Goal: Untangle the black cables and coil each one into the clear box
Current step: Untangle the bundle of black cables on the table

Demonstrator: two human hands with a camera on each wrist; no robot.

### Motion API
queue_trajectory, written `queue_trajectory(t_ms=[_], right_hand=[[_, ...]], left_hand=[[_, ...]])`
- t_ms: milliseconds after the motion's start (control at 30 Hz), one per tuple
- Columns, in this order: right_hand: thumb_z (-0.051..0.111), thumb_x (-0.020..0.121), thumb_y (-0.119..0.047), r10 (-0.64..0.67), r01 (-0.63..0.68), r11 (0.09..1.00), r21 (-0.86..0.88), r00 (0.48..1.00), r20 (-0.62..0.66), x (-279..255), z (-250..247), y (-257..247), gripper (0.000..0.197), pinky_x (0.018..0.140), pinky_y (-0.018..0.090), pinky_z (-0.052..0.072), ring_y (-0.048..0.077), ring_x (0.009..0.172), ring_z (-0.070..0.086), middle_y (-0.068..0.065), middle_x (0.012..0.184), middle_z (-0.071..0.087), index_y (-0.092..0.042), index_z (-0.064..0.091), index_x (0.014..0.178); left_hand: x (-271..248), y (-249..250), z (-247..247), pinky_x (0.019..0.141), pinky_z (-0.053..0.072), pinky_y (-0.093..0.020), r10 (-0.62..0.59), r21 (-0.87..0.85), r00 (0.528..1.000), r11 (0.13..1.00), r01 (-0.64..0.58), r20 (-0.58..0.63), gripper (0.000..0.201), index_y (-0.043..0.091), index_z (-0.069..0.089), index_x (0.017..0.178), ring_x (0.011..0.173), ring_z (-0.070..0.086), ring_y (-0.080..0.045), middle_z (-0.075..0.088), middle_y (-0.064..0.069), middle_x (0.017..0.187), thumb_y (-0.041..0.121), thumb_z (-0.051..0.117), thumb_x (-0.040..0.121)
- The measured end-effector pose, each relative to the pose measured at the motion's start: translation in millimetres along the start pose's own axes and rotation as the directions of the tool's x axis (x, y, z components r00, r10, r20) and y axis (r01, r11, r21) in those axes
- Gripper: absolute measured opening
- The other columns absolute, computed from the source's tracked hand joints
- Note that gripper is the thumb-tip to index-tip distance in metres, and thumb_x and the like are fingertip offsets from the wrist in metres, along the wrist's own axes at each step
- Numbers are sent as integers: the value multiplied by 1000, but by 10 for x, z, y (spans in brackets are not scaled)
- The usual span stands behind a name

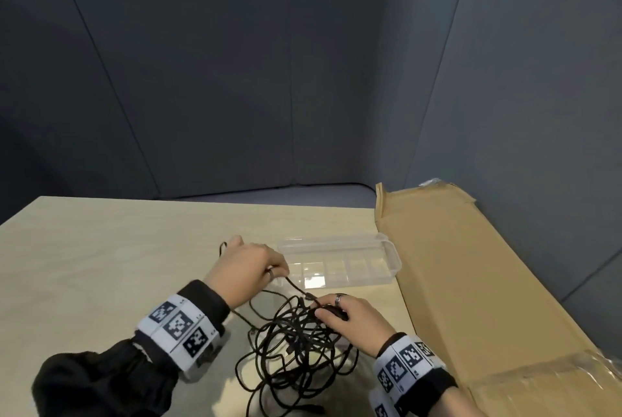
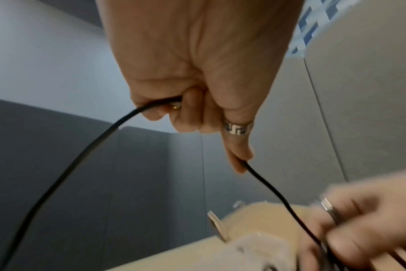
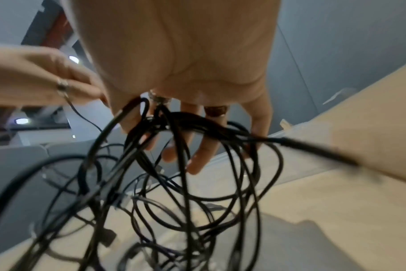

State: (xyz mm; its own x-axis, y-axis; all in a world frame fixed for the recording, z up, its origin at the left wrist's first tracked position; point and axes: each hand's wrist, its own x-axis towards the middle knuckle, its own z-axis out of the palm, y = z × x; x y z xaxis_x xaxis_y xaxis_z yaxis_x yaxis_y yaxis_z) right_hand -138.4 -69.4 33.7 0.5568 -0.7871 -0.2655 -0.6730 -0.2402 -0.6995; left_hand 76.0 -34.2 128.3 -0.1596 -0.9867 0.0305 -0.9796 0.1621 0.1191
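The black cables (image 1: 296,346) lie in one loose knot of loops at the near edge of the surface (image 1: 111,248), none yet coiled. The clear box (image 1: 340,260) sits just beyond them toward the far right, open, its compartments showing nothing inside. One strand (image 1: 296,287) runs taut from the knot up to the left hand (image 1: 249,268), whose fingers are curled round it, likely to draw a single cable free. The right hand (image 1: 350,319) is raised over the knot, thumb and fingers closed on a bunch of loops while the other fingers spread, seemingly anchoring the mass against that pull. A flattened cardboard box (image 1: 478,282) lies along the right edge.
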Motion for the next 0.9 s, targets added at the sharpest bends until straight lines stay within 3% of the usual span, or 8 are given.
queue_trajectory(t_ms=[67, 167, 300, 500, 567, 667, 800, 900], right_hand=[[30, 62, -89, 9, -9, 1000, 0, 1000, 10, -16, -13, 64, 76, 97, 31, 44, 6, 110, 55, -15, 121, 59, -42, 58, 115], [31, 66, -85, 11, -11, 1000, -1, 1000, 2, -47, -43, 128, 75, 97, 27, 42, 6, 108, 54, -11, 118, 60, -35, 61, 113], [19, 47, -100, 30, -30, 1000, -3, 999, -42, -20, -7, 227, 96, 94, 34, 45, 7, 99, 57, -12, 105, 61, -34, 62, 101], [26, 64, -87, 33, -36, 991, -129, 999, -19, -33, -73, 106, 66, 101, 37, 34, 6, 107, 56, -20, 110, 64, -47, 56, 106], [26, 65, -87, 40, -47, 988, -146, 998, -50, -70, -97, 204, 62, 100, 35, 36, 6, 102, 59, -18, 103, 68, -46, 57, 100], [47, 85, -63, 52, -60, 987, -148, 997, -58, -122, -121, 390, 21, 97, 38, 40, 5, 93, 59, -17, 93, 67, -44, 55, 82], [52, 88, -48, 24, -23, 994, -111, 1000, 7, -162, -125, 512, 14, 94, 38, 43, 9, 90, 59, -13, 90, 64, -39, 50, 77], [55, 83, -49, 2, -1, 998, -60, 1000, 23, -190, -129, 546, 10, 86, 30, 45, 6, 85, 59, -13, 86, 65, -43, 52, 76]], left_hand=[[-53, -117, -138, 83, 27, -29, -43, -84, 997, 996, 37, -66, 21, 40, 65, 94, 83, 56, 0, 68, 19, 99, 48, 45, 93], [-168, -298, -325, 85, 47, -36, -152, -330, 976, 939, 93, -158, 15, 42, 65, 78, 80, 62, -3, 70, 17, 84, 44, 54, 88], [-298, -451, -448, 81, 51, -38, -287, -466, 944, 866, 183, -162, 16, 35, 69, 74, 82, 65, -18, 73, 2, 78, 29, 62, 87], [-321, -549, -448, 69, 42, -31, -427, -632, 874, 749, 198, -232, 17, 26, 70, 75, 85, 61, -37, 70, -16, 81, 25, 61, 88], [-331, -630, -512, 65, 39, -26, -507, -656, 805, 726, 206, -309, 16, 23, 68, 78, 85, 60, -34, 69, -14, 83, 24, 57, 91], [-394, -828, -576, 54, 31, -23, -587, -649, 700, 725, 231, -407, 16, 20, 67, 82, 75, 55, -36, 64, -23, 79, 24, 55, 92], [-425, -1085, -208, 64, 41, -29, -595, -553, 735, 750, 363, -325, 19, 29, 62, 73, 70, 58, -28, 64, -10, 69, 20, 58, 90], [-413, -1136, 157, 70, 48, -36, -607, -392, 786, 756, 525, -117, 21, 31, 59, 76, 77, 59, -28, 64, -8, 78, 18, 53, 91]])
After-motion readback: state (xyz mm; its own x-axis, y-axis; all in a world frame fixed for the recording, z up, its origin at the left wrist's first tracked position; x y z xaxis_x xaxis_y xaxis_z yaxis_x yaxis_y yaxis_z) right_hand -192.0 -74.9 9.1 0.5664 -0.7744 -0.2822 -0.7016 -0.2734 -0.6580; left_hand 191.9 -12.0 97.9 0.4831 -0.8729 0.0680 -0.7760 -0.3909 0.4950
